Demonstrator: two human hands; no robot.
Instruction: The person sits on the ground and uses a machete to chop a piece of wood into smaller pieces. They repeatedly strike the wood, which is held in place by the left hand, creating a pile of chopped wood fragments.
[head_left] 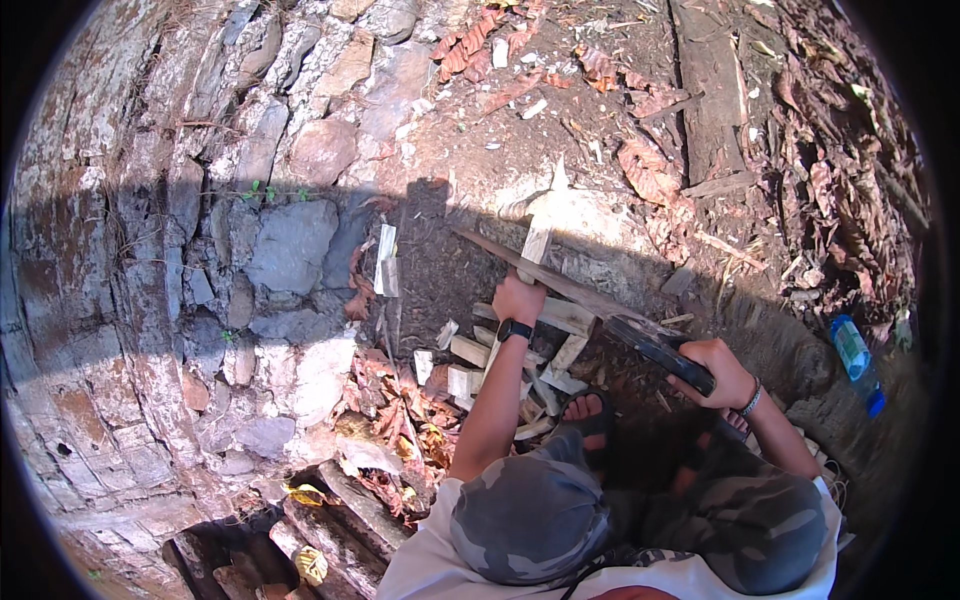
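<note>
My right hand (722, 374) is wrapped round the black handle of a machete (575, 290). Its long brownish blade points up and to the left, passing just beyond my left hand. My left hand (519, 298) grips the lower end of a pale split stick of wood (538, 232), which slants upward with its pointed far end in the sunlight. In this view the blade crosses the stick close to my left fingers; I cannot tell whether they touch. Between my left forearm and my sandalled foot lies a pile of split wood pieces (470, 350).
A rough stone wall (290, 245) runs along the left. Logs (330, 525) lie at the lower left, near dry leaves (395, 415). At right is a clear plastic bottle (851, 350) with a blue cap. A flat board (710, 95) lies farther away.
</note>
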